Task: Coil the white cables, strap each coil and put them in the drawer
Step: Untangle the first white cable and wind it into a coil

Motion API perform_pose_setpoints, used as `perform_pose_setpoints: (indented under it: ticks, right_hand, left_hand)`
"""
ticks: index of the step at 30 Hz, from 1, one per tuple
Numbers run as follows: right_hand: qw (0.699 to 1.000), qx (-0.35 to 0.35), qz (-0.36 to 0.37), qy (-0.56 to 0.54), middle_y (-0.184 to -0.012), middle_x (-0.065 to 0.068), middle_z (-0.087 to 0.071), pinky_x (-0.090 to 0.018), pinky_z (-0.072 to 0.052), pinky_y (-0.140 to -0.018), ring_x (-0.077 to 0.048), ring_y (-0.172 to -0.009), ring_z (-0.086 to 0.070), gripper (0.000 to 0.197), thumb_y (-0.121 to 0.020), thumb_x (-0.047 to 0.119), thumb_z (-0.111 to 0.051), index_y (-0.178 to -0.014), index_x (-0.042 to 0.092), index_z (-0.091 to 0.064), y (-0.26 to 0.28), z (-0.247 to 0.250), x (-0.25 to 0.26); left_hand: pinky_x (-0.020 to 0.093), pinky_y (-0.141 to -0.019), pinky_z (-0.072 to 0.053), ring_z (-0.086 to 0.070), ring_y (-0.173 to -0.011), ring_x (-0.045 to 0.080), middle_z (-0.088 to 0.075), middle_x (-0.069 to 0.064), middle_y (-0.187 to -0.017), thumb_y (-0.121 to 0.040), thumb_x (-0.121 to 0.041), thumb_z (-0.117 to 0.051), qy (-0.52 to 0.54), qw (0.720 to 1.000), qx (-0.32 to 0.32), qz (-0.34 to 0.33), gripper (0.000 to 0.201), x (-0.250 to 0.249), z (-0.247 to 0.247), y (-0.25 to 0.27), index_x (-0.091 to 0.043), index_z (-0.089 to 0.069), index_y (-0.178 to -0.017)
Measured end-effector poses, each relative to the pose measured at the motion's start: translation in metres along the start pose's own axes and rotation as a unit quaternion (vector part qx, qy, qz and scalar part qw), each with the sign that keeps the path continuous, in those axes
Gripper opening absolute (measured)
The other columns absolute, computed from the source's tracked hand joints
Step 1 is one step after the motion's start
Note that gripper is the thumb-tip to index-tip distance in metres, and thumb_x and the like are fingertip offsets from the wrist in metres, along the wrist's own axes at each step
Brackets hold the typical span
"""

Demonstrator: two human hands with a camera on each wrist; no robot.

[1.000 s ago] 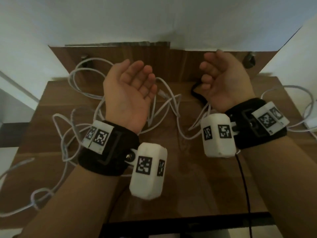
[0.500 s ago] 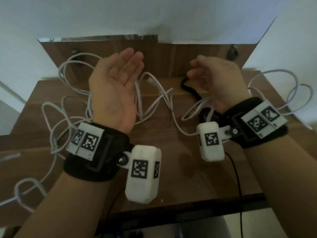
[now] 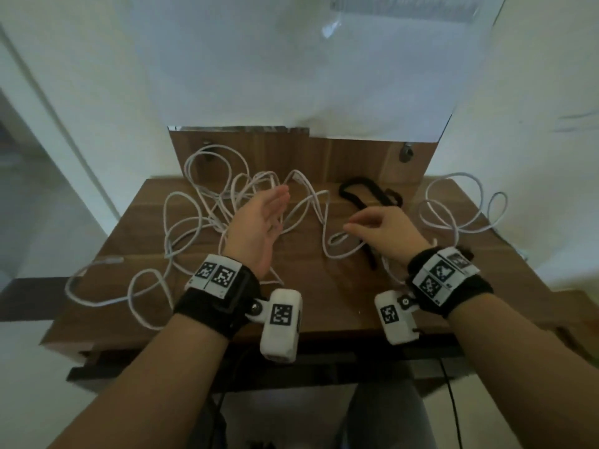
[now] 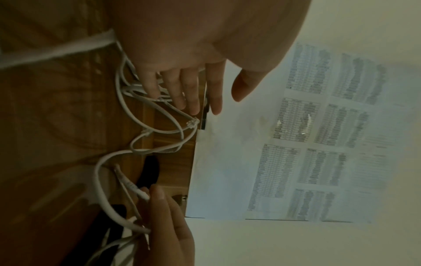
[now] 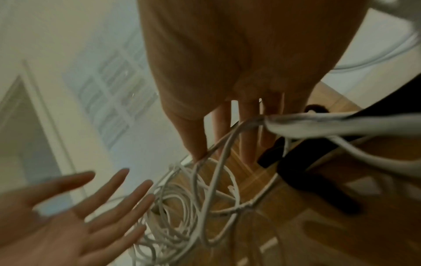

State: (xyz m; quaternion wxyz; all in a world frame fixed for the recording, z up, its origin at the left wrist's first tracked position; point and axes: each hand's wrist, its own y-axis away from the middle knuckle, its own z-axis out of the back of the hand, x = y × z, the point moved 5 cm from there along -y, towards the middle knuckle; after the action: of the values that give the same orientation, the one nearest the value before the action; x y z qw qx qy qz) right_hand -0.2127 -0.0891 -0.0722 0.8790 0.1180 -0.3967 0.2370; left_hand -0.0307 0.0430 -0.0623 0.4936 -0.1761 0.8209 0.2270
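Observation:
A tangle of white cables [image 3: 207, 222] sprawls over the left and middle of the wooden table [image 3: 324, 303]. A second white cable [image 3: 453, 215] loops at the right. A black strap [image 3: 363, 192] lies at the back centre and runs under my right hand. My left hand [image 3: 275, 215] hovers above the tangle, fingers straight, palm turned to the right, holding nothing. In the left wrist view this left hand [image 4: 205, 100] is spread above cable ends. My right hand [image 3: 356, 226] is palm down over a cable loop [image 3: 340, 238], fingers loosely extended; a cable [image 5: 218, 162] crosses in front of them.
A wooden back panel with a metal fitting [image 3: 406, 153] stands behind the table, under a paper sheet [image 3: 308, 76] on the wall. White walls close in on both sides. A thin black wire [image 3: 450, 400] hangs below my right wrist. The table's front edge is near my wrists.
Both hands have dropped from a raised palm-up pose toward the table. The right hand turned palm down over a cable loop. The head view has pulled back and shows the whole table.

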Motion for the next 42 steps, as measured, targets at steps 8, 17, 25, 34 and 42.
perform_pose_setpoints:
  ticks: [8,17,25,34,42]
  right_hand:
    - [0.988,0.026,0.061,0.138,-0.086,0.010,-0.070,-0.033,-0.058,-0.078,-0.007,-0.083,-0.065,0.028,-0.079,0.052,-0.077,-0.089,0.026,-0.075,0.023,-0.015,0.000]
    - [0.980,-0.155,0.075,-0.100,-0.083,-0.001,-0.069,-0.025,-0.048,-0.072,-0.010,-0.076,-0.061,0.032,-0.093,0.044,-0.065,-0.088,0.013,-0.072,0.017,0.038,0.025]
    - [0.925,-0.218,0.077,-0.300,-0.062,0.005,-0.056,-0.036,-0.049,-0.072,-0.017,-0.068,-0.054,0.032,-0.095,0.041,-0.063,-0.075,0.016,-0.065,0.012,0.083,0.053]
    - [0.904,-0.180,0.093,-0.376,-0.066,-0.002,-0.065,-0.027,-0.059,-0.083,-0.014,-0.072,-0.066,0.031,-0.101,0.035,-0.055,-0.085,0.010,-0.062,0.010,0.077,0.099]
    - [0.919,-0.203,0.073,-0.330,-0.077,-0.005,-0.072,-0.029,-0.057,-0.086,-0.016,-0.082,-0.073,0.033,-0.101,0.041,-0.053,-0.092,0.010,-0.062,0.004,0.086,0.098]
  left_hand:
    - [0.038,-0.102,-0.048,-0.062,-0.122,0.020,-0.071,0.003,-0.122,-0.102,-0.023,-0.053,-0.102,0.994,0.040,-0.028,0.019,0.006,-0.007,0.008,-0.018,-0.070,-0.109]
    - [0.035,-0.099,-0.054,-0.068,-0.103,0.007,-0.074,-0.008,-0.107,-0.089,-0.027,-0.074,-0.354,0.923,0.088,-0.124,0.015,0.008,0.017,-0.005,-0.030,-0.075,-0.104]
    - [0.035,-0.088,-0.056,-0.070,-0.097,0.012,-0.071,-0.005,-0.109,-0.093,-0.031,-0.068,-0.396,0.910,0.052,-0.110,0.038,0.010,0.025,-0.020,-0.028,-0.054,-0.128]
    - [0.015,-0.067,-0.045,-0.062,-0.076,0.001,-0.062,-0.011,-0.082,-0.091,-0.026,-0.069,-0.580,0.764,0.151,-0.239,0.065,-0.007,-0.063,-0.005,-0.039,-0.038,-0.148]
    - [0.026,-0.071,-0.054,-0.062,-0.077,0.005,-0.068,-0.010,-0.093,-0.097,-0.037,-0.059,-0.667,0.694,0.187,-0.195,0.017,-0.008,-0.071,-0.022,-0.031,-0.071,-0.107]
